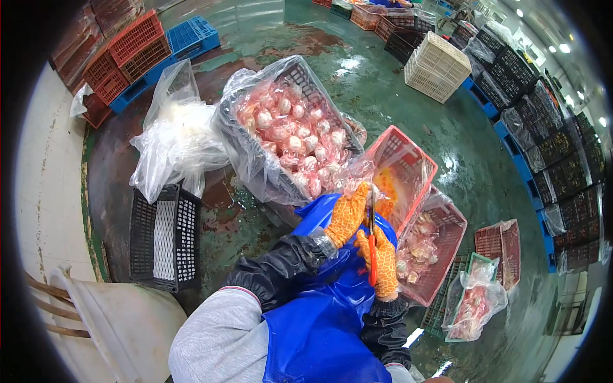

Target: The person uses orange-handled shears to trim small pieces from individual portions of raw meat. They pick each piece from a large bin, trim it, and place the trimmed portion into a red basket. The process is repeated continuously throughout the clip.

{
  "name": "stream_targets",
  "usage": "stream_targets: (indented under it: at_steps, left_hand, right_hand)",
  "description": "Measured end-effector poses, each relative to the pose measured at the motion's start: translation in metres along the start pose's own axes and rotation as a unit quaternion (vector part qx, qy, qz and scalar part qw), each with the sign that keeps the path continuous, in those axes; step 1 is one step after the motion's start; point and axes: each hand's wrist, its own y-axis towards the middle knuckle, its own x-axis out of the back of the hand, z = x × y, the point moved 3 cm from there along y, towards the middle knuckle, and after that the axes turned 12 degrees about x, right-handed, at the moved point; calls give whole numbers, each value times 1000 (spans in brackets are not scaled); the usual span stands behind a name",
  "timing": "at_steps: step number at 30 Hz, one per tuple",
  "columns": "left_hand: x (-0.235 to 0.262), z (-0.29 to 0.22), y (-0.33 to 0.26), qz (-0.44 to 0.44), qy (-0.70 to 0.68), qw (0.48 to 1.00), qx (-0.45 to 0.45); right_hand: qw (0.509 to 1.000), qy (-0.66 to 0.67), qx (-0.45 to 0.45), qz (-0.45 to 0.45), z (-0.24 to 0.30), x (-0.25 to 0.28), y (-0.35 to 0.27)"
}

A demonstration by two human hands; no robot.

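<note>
My right hand (381, 262), in an orange patterned glove, is closed around red-handled scissors (372, 258) whose narrow blades point away from me. Close to the blades, my left hand (348, 217) in a matching glove is closed with its fingertips together; what it grips is hidden. Just beyond, a plastic-lined crate (237, 150) is heaped with pale round lumps (294, 142) in pinkish, see-through tissue. Beside my hands on the right, a pink crate (408, 143) lined with clear film has orange-yellow matter (385, 190) in it. Both hands are above my blue apron (319, 300).
Another pink crate (447, 252) with similar lumps stands at right, near a small green-rimmed crate (472, 300). A black crate (166, 239), clear plastic bags (182, 137) and a large white tub (128, 319) are at left. Stacked crates on blue pallets (543, 236) line the right side.
</note>
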Motion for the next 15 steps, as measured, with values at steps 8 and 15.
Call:
stream_targets:
  at_steps: [8,15]
  left_hand:
    - [-2,9,7,11,22,999,34]
    - [6,-17,11,175,-203,946,182]
  right_hand:
    - [994,-84,77,3,-21,3,16]
    - [960,233,-139,70,-3,14,7]
